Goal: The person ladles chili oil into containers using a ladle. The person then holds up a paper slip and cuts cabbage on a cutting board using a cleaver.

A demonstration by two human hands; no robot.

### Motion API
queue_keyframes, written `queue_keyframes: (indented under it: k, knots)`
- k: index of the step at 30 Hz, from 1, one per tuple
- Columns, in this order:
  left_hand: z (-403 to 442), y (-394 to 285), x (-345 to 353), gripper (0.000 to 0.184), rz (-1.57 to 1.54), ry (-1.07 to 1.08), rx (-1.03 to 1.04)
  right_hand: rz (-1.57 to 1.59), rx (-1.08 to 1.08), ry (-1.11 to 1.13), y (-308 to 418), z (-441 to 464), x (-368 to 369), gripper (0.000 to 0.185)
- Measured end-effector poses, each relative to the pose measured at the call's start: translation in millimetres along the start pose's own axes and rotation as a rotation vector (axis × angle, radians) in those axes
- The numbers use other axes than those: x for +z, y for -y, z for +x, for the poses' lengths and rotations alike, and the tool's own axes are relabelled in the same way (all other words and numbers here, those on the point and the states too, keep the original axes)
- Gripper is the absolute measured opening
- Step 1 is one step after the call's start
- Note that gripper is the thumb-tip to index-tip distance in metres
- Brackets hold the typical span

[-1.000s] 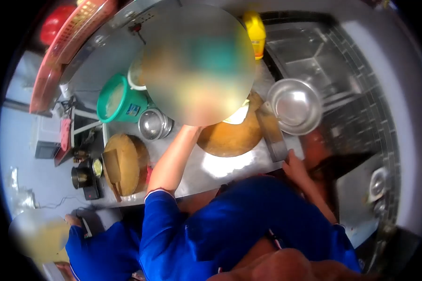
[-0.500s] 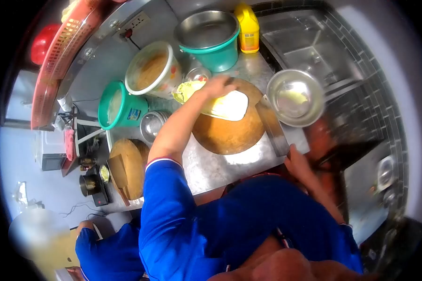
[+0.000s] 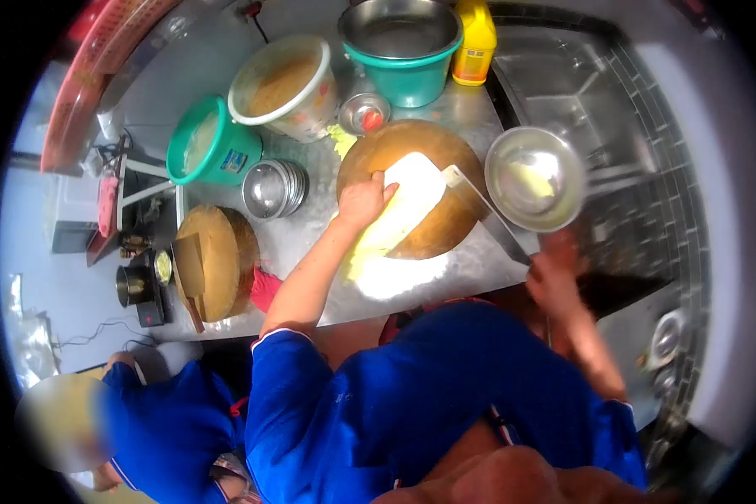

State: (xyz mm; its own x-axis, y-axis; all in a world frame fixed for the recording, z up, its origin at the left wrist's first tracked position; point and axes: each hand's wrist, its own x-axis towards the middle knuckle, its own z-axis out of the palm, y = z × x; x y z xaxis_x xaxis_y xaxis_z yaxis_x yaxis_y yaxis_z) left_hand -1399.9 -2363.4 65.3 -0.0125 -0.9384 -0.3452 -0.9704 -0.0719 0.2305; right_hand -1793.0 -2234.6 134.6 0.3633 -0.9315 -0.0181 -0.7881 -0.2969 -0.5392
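Observation:
A pale leafy cabbage [image 3: 416,189] lies across the round wooden board [image 3: 454,223], its yellow-green leaf end over the board's near-left edge. My left hand [image 3: 364,202] grips the cabbage from the left side. In my right hand [image 3: 553,273] is the handle of a broad cleaver [image 3: 497,225]; its blade is tilted over the board's right edge, near the white end of the cabbage. A loose leaf piece [image 3: 342,141] lies beside the board at upper left.
Right of the board stands a metal bowl [image 3: 535,179]. Behind are a small bowl [image 3: 364,113], a white bucket [image 3: 282,86], a green tub [image 3: 403,71] and a yellow jug [image 3: 475,46]. Another board [image 3: 218,265] with a cleaver is at left, near a person in blue [image 3: 172,420].
The cabbage has turned, its leafy end swinging toward me, and my left hand has moved down with it. My right hand has tilted the cleaver up off its flat position.

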Motion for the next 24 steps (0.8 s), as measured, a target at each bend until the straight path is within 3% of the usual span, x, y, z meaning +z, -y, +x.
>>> queue_keyframes:
  k: [3, 6, 7, 11, 14, 17, 20, 24]
  knots:
    - [-1.9, 17.4, 15.3, 0.067, 0.064, -0.332, 0.118, -0.090, -0.076, 0.028, -6.9, 17.5, -9.1, 0.019]
    - [-14.6, -4.8, 32.2, 0.091, 0.153, -0.456, 0.107, -0.020, -0.052, 0.055, -10.4, 33.6, -9.1, 0.021]
    - [-22.7, -15.9, 31.0, 0.105, 0.142, -0.308, 0.058, 0.024, -0.010, 0.076, -7.2, 39.2, -8.7, 0.022]
    - [-37.1, -17.8, 39.4, 0.108, 0.222, -0.296, 0.166, 0.277, 0.170, 0.072, 22.3, 69.5, 4.2, 0.023]
    - [-48.4, -10.9, 36.8, 0.105, 0.183, -0.244, 0.258, 0.398, 0.152, 0.067, 40.0, 97.2, 19.8, 0.022]
    - [-45.3, 2.7, 13.3, 0.098, 0.047, -0.073, 0.297, 0.295, 0.050, 0.037, 66.8, 115.3, 18.7, 0.021]
    - [-19.4, 45.9, -3.4, 0.102, -0.005, 0.041, 0.596, 0.260, -0.056, 0.022, 65.8, 113.9, 18.0, 0.019]
    - [-10.1, 53.3, -9.2, 0.108, -0.016, 0.064, 0.600, 0.074, 0.007, 0.123, 45.0, 83.6, 0.3, 0.018]
